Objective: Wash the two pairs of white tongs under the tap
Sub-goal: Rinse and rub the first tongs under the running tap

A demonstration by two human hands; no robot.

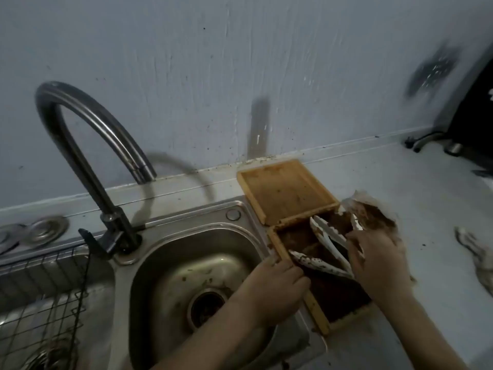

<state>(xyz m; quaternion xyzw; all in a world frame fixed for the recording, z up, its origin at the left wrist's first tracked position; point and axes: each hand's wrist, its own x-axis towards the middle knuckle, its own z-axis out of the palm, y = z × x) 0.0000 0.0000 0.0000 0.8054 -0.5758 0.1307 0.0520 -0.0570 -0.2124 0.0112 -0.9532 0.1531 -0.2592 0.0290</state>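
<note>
Two pairs of white tongs smeared with brown muck lie over an open wooden box full of brown residue, right of the sink. One pair of tongs points up-left, and my right hand is closed over its handle end. The second pair of tongs lies lower, pointing left; my left hand rests over its near part at the box's left wall, grip unclear. The curved steel tap stands at the sink's back left, with no water running.
The round steel sink basin with a dirty drain lies left of the box. A wire rack fills the left basin. The box lid lies open toward the wall. A crumpled soiled wrapper sits behind the box.
</note>
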